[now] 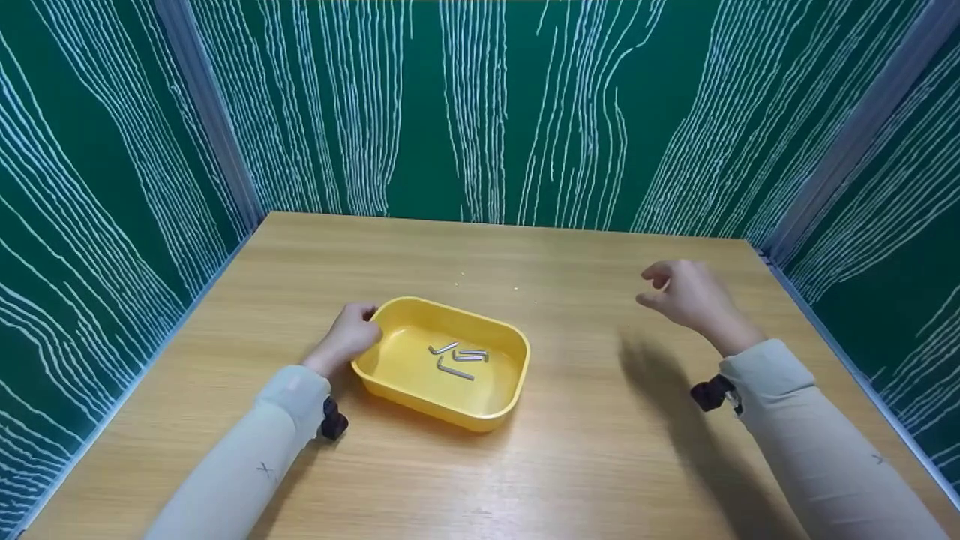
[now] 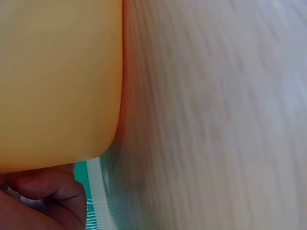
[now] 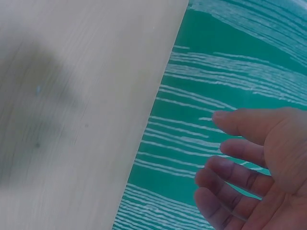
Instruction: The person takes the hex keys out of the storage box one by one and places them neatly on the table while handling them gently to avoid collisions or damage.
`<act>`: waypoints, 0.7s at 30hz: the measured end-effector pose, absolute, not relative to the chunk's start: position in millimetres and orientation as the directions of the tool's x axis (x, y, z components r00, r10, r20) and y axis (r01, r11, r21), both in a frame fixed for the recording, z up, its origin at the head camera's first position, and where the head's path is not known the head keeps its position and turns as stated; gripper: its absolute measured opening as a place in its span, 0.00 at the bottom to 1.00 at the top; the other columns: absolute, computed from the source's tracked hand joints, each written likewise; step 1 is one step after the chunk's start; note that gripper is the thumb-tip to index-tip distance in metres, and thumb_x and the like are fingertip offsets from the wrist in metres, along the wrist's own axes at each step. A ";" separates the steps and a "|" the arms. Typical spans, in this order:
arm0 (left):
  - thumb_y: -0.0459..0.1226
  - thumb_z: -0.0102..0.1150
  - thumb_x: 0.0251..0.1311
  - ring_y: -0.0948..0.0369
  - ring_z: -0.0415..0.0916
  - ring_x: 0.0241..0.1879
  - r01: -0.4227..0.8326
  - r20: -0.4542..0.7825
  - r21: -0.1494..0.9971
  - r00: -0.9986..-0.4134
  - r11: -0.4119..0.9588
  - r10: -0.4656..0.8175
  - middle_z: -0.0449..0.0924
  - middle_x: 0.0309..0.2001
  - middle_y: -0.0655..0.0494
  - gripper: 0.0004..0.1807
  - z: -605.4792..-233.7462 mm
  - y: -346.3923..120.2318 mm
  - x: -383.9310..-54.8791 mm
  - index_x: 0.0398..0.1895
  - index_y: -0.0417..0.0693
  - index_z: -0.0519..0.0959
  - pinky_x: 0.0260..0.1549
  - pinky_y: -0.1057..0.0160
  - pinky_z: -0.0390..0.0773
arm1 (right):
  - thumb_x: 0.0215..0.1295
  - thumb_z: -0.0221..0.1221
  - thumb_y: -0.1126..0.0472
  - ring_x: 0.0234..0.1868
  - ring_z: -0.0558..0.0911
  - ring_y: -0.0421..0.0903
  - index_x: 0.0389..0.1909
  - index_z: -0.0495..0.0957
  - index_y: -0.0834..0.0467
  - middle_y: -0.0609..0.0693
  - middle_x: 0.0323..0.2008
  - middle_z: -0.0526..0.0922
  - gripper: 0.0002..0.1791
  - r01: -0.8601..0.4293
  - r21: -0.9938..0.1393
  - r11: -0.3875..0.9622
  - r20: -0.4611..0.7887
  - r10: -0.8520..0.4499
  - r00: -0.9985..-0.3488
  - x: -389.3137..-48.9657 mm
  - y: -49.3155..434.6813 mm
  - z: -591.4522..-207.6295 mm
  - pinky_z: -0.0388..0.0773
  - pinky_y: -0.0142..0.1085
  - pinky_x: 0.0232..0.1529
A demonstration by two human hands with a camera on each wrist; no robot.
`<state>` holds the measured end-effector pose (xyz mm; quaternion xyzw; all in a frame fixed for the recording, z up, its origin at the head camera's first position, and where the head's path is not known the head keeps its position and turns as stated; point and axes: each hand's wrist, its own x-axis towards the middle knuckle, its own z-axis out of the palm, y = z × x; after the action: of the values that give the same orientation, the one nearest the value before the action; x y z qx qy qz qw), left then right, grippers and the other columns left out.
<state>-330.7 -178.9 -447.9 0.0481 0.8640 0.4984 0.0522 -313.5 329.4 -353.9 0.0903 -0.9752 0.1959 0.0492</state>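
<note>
A person's left hand (image 1: pixel 348 336) is gripping the left end of a yellow tray (image 1: pixel 397 367), apparently steadying it just left of the middle of the worktop (image 1: pixel 585 457). Several L-shaped metal keys (image 1: pixel 469 358) are lying inside, the tray presumably keeping them from straying. Near the worktop's right edge, the right hand (image 1: pixel 688 296) is hovering, thumb and fingers apart, holding nothing. Small dark marks (image 1: pixel 263 469) are showing on both sleeves (image 1: pixel 225 484), the left one resembling an X; no brand or label is appearing on the tray.
</note>
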 end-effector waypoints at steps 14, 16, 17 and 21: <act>0.25 0.44 0.61 0.56 0.76 0.41 0.059 -0.008 0.872 -0.991 0.486 0.134 0.84 0.46 0.41 0.23 -450.0 -178.5 -331.5 0.55 0.28 0.83 0.42 0.67 0.76 | 0.70 0.68 0.68 0.52 0.86 0.65 0.60 0.84 0.69 0.70 0.53 0.87 0.20 -0.285 -0.377 0.881 0.159 -0.241 -0.957 -308.0 293.9 -348.3 0.85 0.60 0.54; 0.25 0.44 0.61 0.56 0.76 0.41 0.062 -0.003 0.873 -0.991 0.484 0.133 0.84 0.45 0.40 0.23 -450.0 -178.2 -331.2 0.55 0.28 0.83 0.42 0.67 0.76 | 0.69 0.67 0.70 0.53 0.86 0.66 0.59 0.84 0.70 0.70 0.53 0.87 0.19 -0.306 -0.373 0.876 0.172 -0.259 -0.950 -307.6 289.2 -348.1 0.86 0.60 0.54; 0.25 0.44 0.61 0.56 0.76 0.41 0.063 -0.001 0.873 -0.991 0.483 0.132 0.84 0.45 0.40 0.23 -450.0 -178.2 -331.1 0.54 0.28 0.83 0.42 0.67 0.76 | 0.69 0.67 0.71 0.54 0.86 0.66 0.59 0.84 0.70 0.70 0.53 0.87 0.19 -0.316 -0.370 0.873 0.178 -0.268 -0.947 -307.4 286.8 -347.9 0.85 0.60 0.55; 0.25 0.44 0.60 0.57 0.76 0.40 0.067 0.003 0.873 -0.991 0.483 0.133 0.83 0.44 0.41 0.23 -449.8 -178.0 -330.8 0.53 0.28 0.84 0.42 0.67 0.75 | 0.68 0.67 0.72 0.54 0.86 0.66 0.58 0.85 0.70 0.69 0.53 0.88 0.18 -0.340 -0.370 0.864 0.186 -0.290 -0.939 -306.1 277.9 -346.9 0.86 0.60 0.55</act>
<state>-330.8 -178.0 -449.8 0.0583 0.8606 0.5049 0.0327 -306.1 277.9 -346.9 0.1635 -0.9635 0.2028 0.0623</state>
